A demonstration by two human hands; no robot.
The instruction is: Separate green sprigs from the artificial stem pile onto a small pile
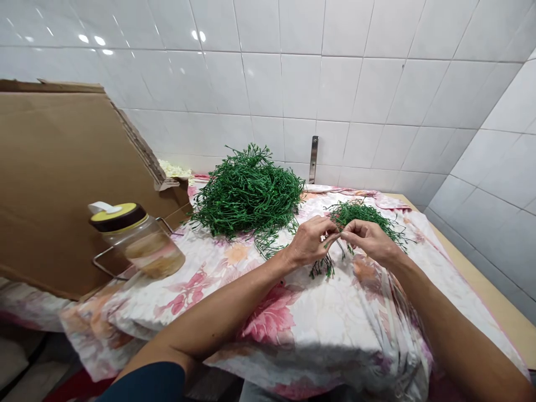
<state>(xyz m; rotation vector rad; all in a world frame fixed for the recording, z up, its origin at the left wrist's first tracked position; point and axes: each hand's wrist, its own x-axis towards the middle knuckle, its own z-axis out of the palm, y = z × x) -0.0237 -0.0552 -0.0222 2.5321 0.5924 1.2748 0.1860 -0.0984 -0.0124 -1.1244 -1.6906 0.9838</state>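
My left hand (312,243) and my right hand (368,240) meet above the table, their fingertips pinching a sprig of green artificial foliage (330,262) from both sides. Its thin stems hang below my fingers, and the pinched part is hidden by them. Just behind my hands lies a small tangle of the same foliage (355,215). A much larger heap of green foliage (247,192) sits to the left, beyond my left hand. Both rest on a pink-and-white floral cloth (301,312).
A glass jar with a yellow-and-black lid and wire handle (138,240) stands at the left, before a large cardboard sheet (62,178). White flowers (173,169) lie behind it. White tiles (377,84) form the back wall, with a metal bracket (313,159). A wooden table edge (481,285) shows at right.
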